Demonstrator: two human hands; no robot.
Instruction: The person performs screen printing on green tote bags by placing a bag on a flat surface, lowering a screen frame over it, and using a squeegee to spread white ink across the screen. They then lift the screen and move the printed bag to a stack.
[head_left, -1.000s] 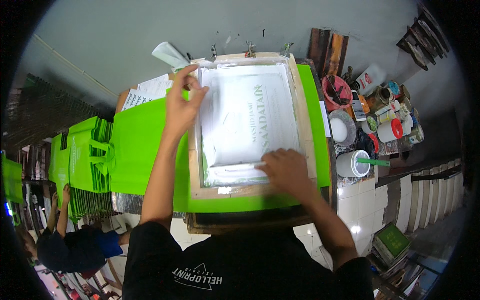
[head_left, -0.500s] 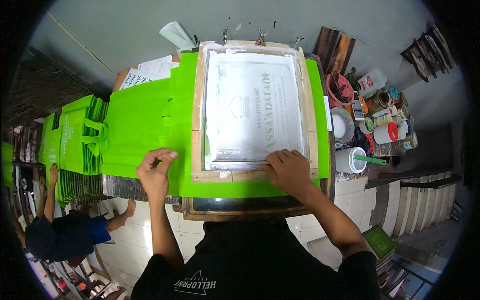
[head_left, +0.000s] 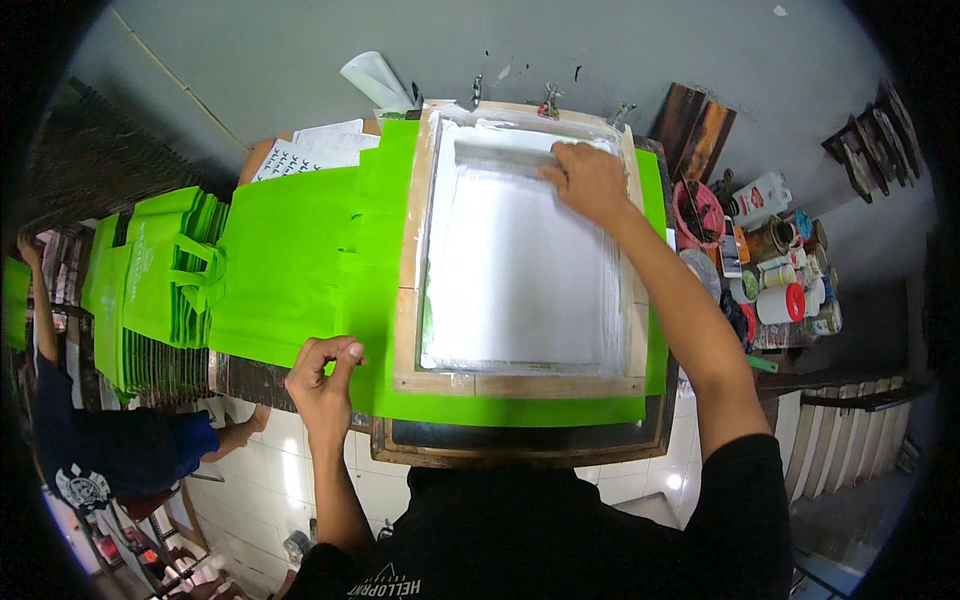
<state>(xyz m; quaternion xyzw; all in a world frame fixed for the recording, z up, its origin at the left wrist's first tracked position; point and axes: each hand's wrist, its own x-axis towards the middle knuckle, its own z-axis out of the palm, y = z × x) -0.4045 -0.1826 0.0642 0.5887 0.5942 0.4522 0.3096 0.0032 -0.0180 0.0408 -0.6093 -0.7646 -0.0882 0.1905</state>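
Note:
A wooden-framed printing screen (head_left: 407, 330) lies flat over a bright green fabric bag (head_left: 500, 412), its mesh coated in white ink. My right hand (head_left: 592, 180) is closed on a squeegee (head_left: 500, 158) near the far end of the mesh. The squeegee spans much of the screen's width and looks blurred. Left of the frame's near corner, my left hand (head_left: 325, 375) hovers above the green fabric with its fingers curled and thumb pressed in. Nothing shows between those fingers.
Stacked green bags (head_left: 165, 290) stand at the left. Metal clamps (head_left: 550, 100) line the screen's far edge. Right of it are a pink bowl (head_left: 698, 215), a phone (head_left: 731, 248) and several jars (head_left: 780, 302). Another person (head_left: 110, 430) is at the lower left.
My right hand has moved from the screen's near edge to its far end with the squeegee. White ink now covers the design on the mesh. My left hand stays curled.

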